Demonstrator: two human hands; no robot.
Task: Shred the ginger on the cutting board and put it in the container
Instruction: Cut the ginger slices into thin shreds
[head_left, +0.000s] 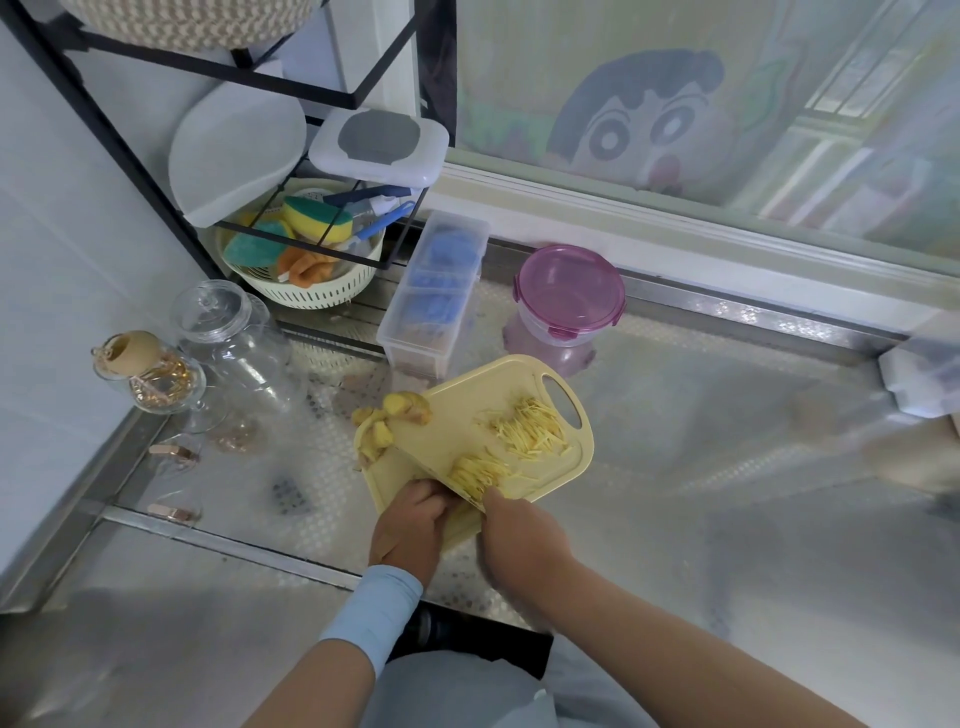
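Note:
A pale yellow cutting board (457, 410) lies on the steel counter. A heap of ginger shreds (530, 428) sits near its handle hole, and a smaller bunch of shreds (475, 473) lies at its near edge against a knife blade (431, 467) that slants across the board. Whole ginger pieces (402, 408) rest on the board's far left corner. My right hand (519, 535) grips the knife's handle end. My left hand (410, 525), fingers curled, holds ginger beside the blade. A round container with a pink lid (569, 296), closed, stands behind the board.
A clear oblong box (436, 291) with blue contents stands left of the pink-lidded container. Glass jars (234, 338) and a corked bottle (150, 374) are at the left. A basket of sponges (306, 254) sits under a black rack. A window ledge runs behind.

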